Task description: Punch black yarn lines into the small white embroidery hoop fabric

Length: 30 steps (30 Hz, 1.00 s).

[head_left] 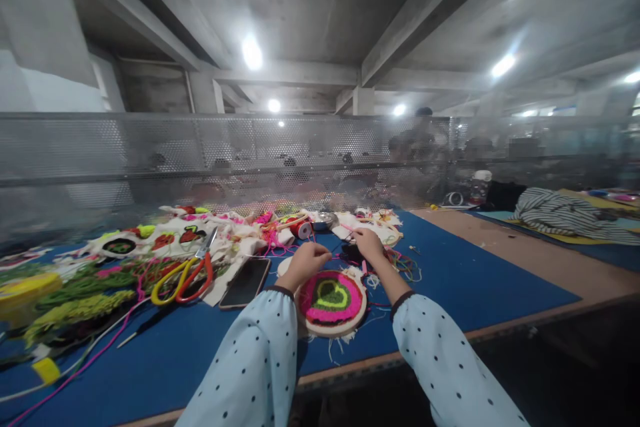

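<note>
Just behind the embroidery hoop [332, 303], my left hand [306, 264] is closed in a pinch. A thin dark thing shows at its fingertips, too small to name. My right hand [371, 247], further right and slightly higher, pinches a strand of pink yarn [346, 227]. The hoop lies flat near the table's front edge, below both hands. Its stitched work has a green heart outlined in yellow-green on a pink ground with a dark red border. Loose thread ends stick out around the hoop. Tangled coloured threads [404, 265] lie right of my right hand.
Yellow-and-orange-handled scissors [184, 280], a phone [245, 283] and a black-handled pointed tool [145, 325] lie to the left. Green yarn bundles [83, 307] and stitched white cloths [150, 240] pile up behind. A metal bowl [325, 220] stands at the back, before a perforated metal partition [250, 147].
</note>
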Available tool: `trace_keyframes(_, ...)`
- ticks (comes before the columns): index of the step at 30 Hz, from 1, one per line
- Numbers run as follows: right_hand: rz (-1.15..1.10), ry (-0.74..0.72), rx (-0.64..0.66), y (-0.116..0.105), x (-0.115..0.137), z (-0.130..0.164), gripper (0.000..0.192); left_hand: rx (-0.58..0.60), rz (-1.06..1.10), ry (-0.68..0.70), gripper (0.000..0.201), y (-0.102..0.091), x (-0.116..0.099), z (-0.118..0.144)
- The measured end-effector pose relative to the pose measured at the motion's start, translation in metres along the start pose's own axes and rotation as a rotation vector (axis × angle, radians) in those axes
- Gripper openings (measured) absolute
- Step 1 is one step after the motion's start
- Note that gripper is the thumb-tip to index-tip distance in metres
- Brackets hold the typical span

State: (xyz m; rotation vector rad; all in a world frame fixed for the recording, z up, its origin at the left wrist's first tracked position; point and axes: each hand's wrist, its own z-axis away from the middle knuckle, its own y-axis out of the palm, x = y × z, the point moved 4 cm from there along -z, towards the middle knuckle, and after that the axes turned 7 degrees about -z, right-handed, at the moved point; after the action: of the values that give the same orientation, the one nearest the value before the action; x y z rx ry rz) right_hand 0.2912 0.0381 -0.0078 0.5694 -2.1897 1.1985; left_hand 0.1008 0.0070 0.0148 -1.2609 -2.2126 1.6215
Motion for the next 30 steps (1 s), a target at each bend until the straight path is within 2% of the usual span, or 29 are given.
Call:
trace_keyframes(4, 0.007, 0.036, -0.036, -0.007, -0.007, -0.003, 0.031, -0.005, 0.376, -0.055, 0.026, -0.006, 0.000, -0.003)
trace_keyframes(7, 0.007, 0.023, -0.035, -0.006, -0.006, -0.002, 0.030, -0.054, 0.432, -0.088, 0.027, -0.011, 0.004, -0.005)
trace_keyframes(11, -0.016, -0.057, -0.009, -0.002, 0.002, 0.001, 0.028, -0.137, 0.259, -0.105, 0.031, -0.013, 0.010, -0.006)
trace_keyframes(15, -0.195, -0.335, 0.050, 0.004, 0.026, 0.009, 0.026, -0.192, -0.050, -0.066, 0.027, -0.012, 0.010, -0.002)
trace_keyframes(17, -0.293, -0.487, 0.093, 0.007, 0.042, 0.018, 0.026, -0.172, -0.218, -0.057, 0.027, -0.011, 0.008, 0.001)
trace_keyframes(20, -0.340, -0.608, 0.120, 0.011, 0.060, 0.031, 0.022, -0.118, -0.391, -0.073, 0.029, -0.008, 0.007, 0.004)
trace_keyframes(23, -0.308, -0.637, 0.146, 0.018, 0.067, 0.038, 0.020, -0.113, -0.450, -0.088, 0.029, -0.007, 0.006, 0.004)
trace_keyframes(30, -0.156, -0.583, 0.151, 0.023, 0.061, 0.035, 0.016, -0.120, -0.428, -0.059, 0.028, -0.006, 0.007, 0.002)
